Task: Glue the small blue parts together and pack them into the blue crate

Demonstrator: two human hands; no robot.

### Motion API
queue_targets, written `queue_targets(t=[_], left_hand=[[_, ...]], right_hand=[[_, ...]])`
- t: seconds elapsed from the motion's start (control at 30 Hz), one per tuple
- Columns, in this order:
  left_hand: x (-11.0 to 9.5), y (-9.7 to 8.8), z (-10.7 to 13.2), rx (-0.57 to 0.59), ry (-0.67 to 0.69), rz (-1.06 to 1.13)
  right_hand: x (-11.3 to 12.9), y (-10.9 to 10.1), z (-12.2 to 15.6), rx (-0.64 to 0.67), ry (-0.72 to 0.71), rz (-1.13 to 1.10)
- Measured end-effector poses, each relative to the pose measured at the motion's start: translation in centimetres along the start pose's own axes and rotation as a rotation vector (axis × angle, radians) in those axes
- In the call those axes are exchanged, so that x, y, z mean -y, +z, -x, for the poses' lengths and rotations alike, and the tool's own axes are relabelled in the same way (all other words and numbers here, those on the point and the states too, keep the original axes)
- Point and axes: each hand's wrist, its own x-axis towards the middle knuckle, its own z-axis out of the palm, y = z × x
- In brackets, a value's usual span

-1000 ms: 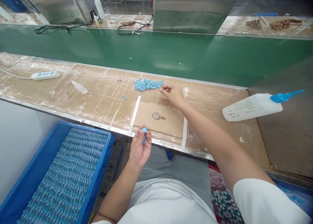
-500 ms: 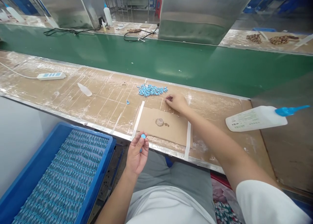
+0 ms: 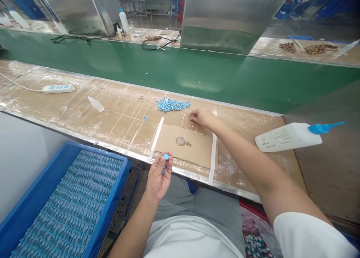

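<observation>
head view: what are the hands up to?

the left hand (image 3: 158, 179) grips a round blue piece (image 3: 166, 157) between thumb and fingers, by the near edge of the bench (image 3: 120, 121); a second bit of blue (image 3: 163, 171) shows lower in its grasp.

and the right hand (image 3: 204, 117)?

well apart, on the far side, fingertips drawn together. i can't tell whether they pinch anything.

which step is this?

picking small parts, i'd judge, with the round piece held at hand. the next move seems to call for a fine pinch and a steady left grip.

where's the heap of blue parts (image 3: 172, 105)?

just left of the right hand and slightly farther, apart from it; well beyond the left hand.

and outward?

a cardboard sheet (image 3: 197, 155) lies between the hands, bearing a small round cup (image 3: 180, 140). a white bottle (image 3: 288, 138) lies to the right; a blue tray (image 3: 127, 168) is near left.
</observation>
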Motion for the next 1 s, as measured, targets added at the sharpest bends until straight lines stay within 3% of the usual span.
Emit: queue_targets(t=[0.2,0.27,0.4,0.5,0.6,0.73,1.0], left_hand=[[0.8,0.3,-0.1,0.023,-0.01,-0.002],[1.0,0.4,-0.2,0.027,-0.021,-0.007],[1.5,0.3,-0.6,0.037,-0.033,-0.025],[1.9,0.1,-1.2,0.046,-0.038,-0.05],[2.3,-0.2,-1.9,0.063,-0.005,-0.085],[3.1,-0.7,-2.7,0.088,0.086,-0.138],[4.2,-1.7,-3.1,0.146,0.106,-0.228]], right_hand=[[0.1,-1.0,1.6,0.024,-0.003,-0.039],[0.0,-0.9,3.3,0.02,0.064,-0.246],[0.6,0.5,8.1,-0.108,0.214,-0.913],[2.1,2.1,11.4,-0.264,0.158,-1.043],[4.2,3.5,13.1,-0.432,0.082,-1.007],[6.2,4.5,13.4,-0.635,-0.071,-0.77],[6.0,6.2,12.4,-0.706,-0.419,-0.515]])
